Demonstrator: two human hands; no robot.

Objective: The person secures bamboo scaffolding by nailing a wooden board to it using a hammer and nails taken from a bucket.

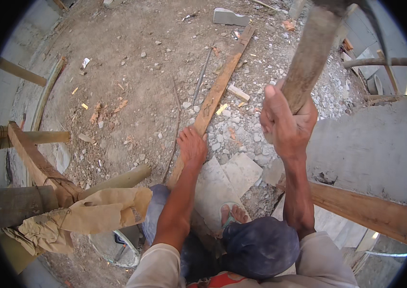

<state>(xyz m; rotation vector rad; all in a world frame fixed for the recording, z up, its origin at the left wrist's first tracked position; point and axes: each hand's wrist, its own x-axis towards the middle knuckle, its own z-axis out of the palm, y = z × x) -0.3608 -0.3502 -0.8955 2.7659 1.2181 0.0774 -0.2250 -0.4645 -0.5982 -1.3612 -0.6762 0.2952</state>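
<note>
My right hand (291,124) is closed round the wooden handle of a hammer (311,53), raised at the upper right. The hammer's dark head is partly cut off by the upper edge, with a curved claw showing. My left hand (193,148) grips a long narrow wooden plank (222,84), its fingers over the top face and edge. The plank slants from beside my left knee up and away to the right. Small thin dark pieces, possibly nails, lie on or stick in it just beyond my left hand; they are too small to tell.
Left of the plank lie a thin metal rod (202,77) and a stick (174,127). Broken tiles (218,187) sit by my foot. At left stand tied timbers (40,165) with torn brown paper (102,211) and a bucket (114,249). A concrete wall (371,149) borders the right.
</note>
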